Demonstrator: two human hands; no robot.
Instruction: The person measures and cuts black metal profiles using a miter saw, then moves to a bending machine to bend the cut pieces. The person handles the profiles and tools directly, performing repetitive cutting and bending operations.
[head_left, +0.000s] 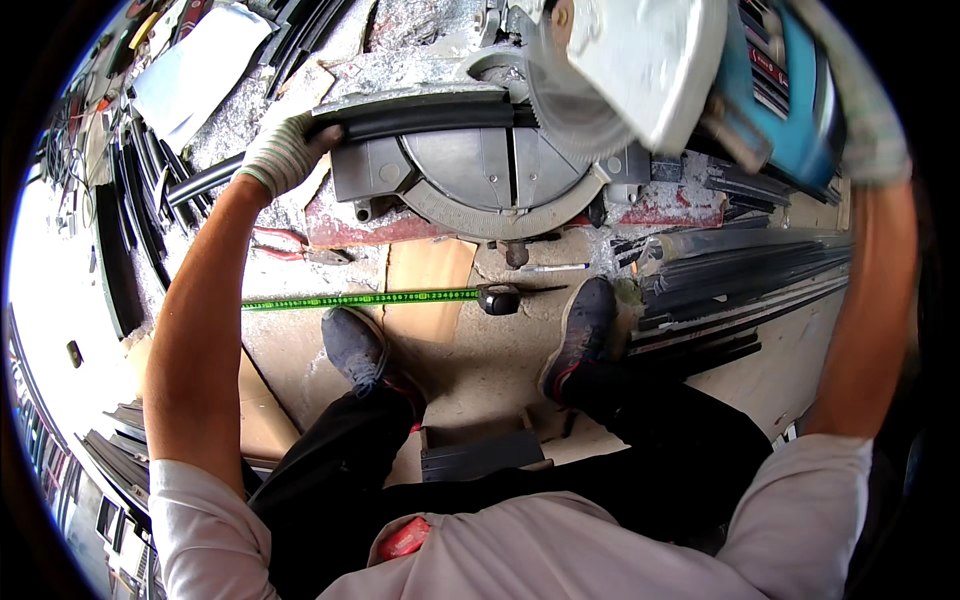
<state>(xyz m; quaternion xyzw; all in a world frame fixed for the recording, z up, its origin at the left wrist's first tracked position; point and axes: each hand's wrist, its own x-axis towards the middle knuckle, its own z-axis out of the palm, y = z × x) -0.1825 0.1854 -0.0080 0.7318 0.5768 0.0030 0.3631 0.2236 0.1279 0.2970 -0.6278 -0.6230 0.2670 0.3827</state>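
My left hand [285, 157], in a striped knit glove, is closed round a long black profile strip [430, 117]. The strip lies along the fence of a mitre saw [460, 165], and its other end sticks out left past my wrist. To the right of the strip's middle, the round saw blade [565, 110] looks blurred beneath its pale guard. My right hand [872, 130], gloved too, is up against the far right side of the teal saw head [800, 120] and seems to grip it; its fingers are mostly hidden and smeared.
A tape measure [499, 298] lies on the floor with its green blade drawn out leftward. Near it are red-handled pliers [300, 248] and a marker pen [555, 267]. Dark profile strips [740, 275] are stacked at right; more lie at left. My shoes stand close before the saw.
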